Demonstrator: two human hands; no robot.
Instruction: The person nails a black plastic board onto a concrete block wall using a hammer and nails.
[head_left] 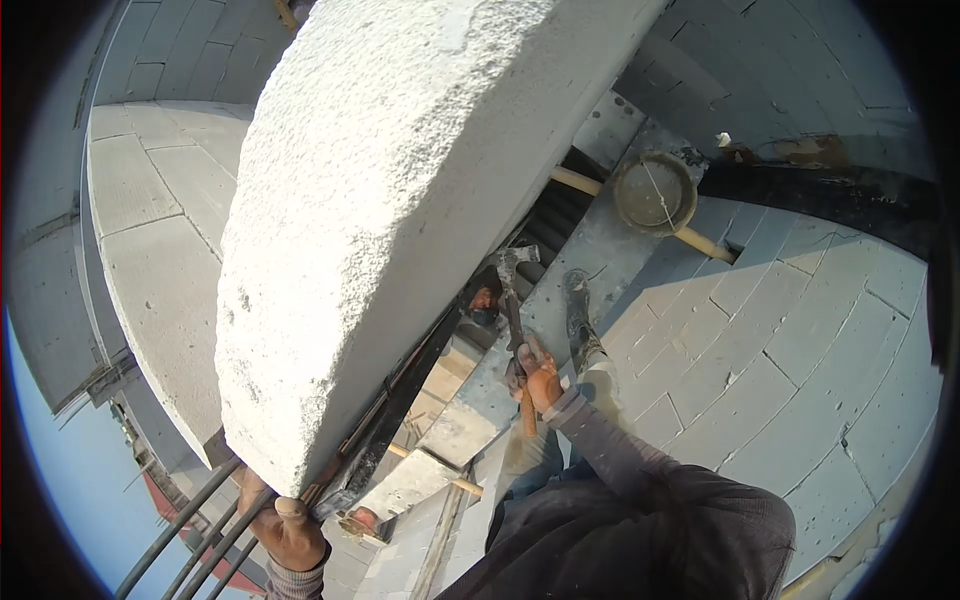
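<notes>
A large white aerated concrete block [330,230] with a rough face fills the upper middle of the head view, tilted. At its lower end is my left hand [285,525], the thumb against the block and the fingers partly hidden behind it. My right hand [540,378] is closed around the handle of a hammer [514,310]. The hammer's pale, mortar-stained head points up and away from me, and its wooden grip end sticks out below the hand. Beneath the hammer lies a grey plank platform [560,290].
A round mortar bucket [655,193] stands on the platform beside wooden poles [705,243]. Block walls [780,350] rise on the right and left. Steel bars [180,525] stick out near my left hand. My boot [580,315] rests on the platform, beside a gap showing lower levels.
</notes>
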